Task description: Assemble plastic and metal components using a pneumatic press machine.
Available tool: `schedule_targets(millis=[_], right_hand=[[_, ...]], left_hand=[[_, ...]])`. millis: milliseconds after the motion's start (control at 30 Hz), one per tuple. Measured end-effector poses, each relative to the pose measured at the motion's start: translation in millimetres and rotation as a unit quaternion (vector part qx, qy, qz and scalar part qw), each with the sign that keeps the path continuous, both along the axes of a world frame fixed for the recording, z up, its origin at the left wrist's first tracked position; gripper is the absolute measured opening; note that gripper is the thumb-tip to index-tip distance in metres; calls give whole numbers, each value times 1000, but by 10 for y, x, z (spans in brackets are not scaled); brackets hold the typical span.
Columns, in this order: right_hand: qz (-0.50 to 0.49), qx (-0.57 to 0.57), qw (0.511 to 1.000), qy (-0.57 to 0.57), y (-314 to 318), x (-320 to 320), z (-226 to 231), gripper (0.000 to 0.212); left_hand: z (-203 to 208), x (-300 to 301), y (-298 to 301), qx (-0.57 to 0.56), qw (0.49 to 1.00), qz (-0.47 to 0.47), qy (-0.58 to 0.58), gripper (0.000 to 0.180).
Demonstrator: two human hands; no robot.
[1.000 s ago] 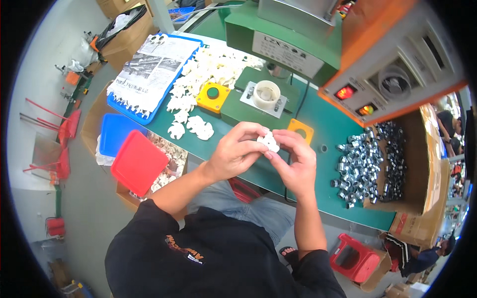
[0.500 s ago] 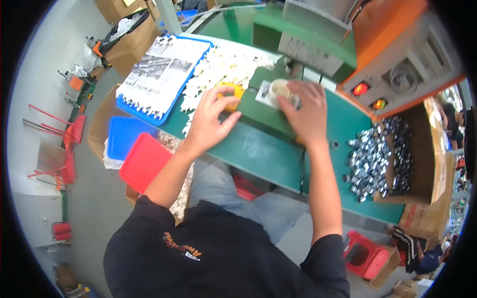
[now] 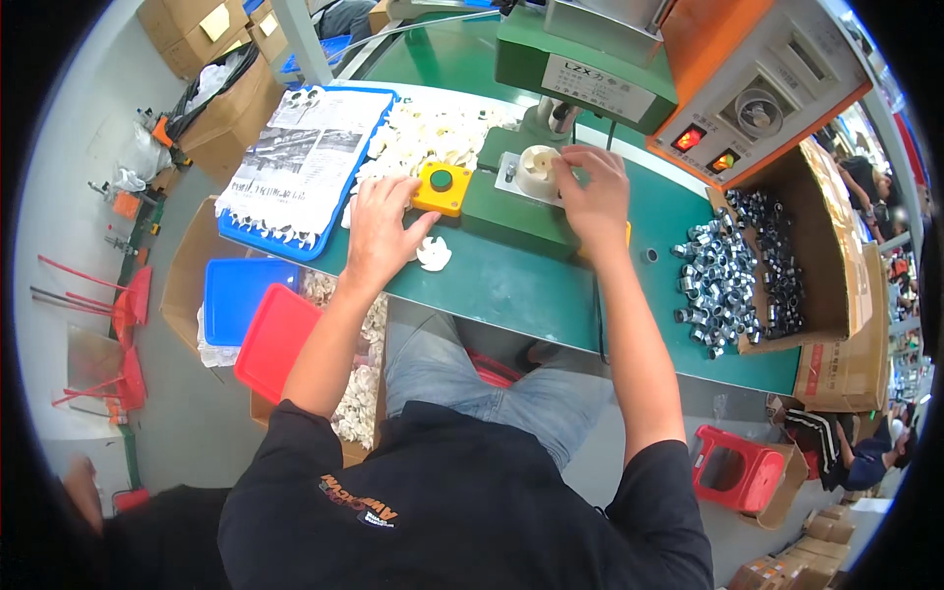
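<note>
over my feed i make out dark print on the white label (image 3: 598, 88) of the green press head (image 3: 521, 51) and a bold headline on the newspaper (image 3: 285, 157). small characters sit beside the lit switches (image 3: 689, 138) on the control box (image 3: 723, 93), and orange lettering crosses the black t-shirt (image 3: 462, 501).

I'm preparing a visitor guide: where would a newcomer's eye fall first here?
Likely on the green machine and orange-trimmed control box, upper right. Next comes the right hand, at the white cup below the machine. Then the heap of shiny metal pieces on the green bench's right side.
</note>
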State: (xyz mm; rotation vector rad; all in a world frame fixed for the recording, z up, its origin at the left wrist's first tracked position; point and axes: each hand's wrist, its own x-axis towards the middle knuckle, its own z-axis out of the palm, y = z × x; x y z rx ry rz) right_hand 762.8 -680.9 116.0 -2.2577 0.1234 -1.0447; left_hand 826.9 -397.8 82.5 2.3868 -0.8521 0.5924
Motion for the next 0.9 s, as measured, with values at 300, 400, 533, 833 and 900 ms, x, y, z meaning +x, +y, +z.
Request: schedule_targets(millis=[300, 400, 533, 833, 900], right_hand=[[4, 85, 994, 67, -44, -6, 15, 18], [-14, 141, 987, 81, 22, -142, 172, 23], [-172, 68, 981, -57, 32, -597, -241, 25], [-226, 86, 968, -62, -11, -510, -540, 31], [-225, 85, 969, -62, -24, -527, -577, 31]], left_hand=[[22, 32, -45, -8, 999, -31, -11, 54], [40, 39, -64, -9, 999, -30, -13, 56], [-28, 66, -75, -26, 999, -21, -8, 55], [-17, 55, -139, -77, 997, -16, -14, 50], [-24, 34, -142, -81, 997, -4, -6, 51]])
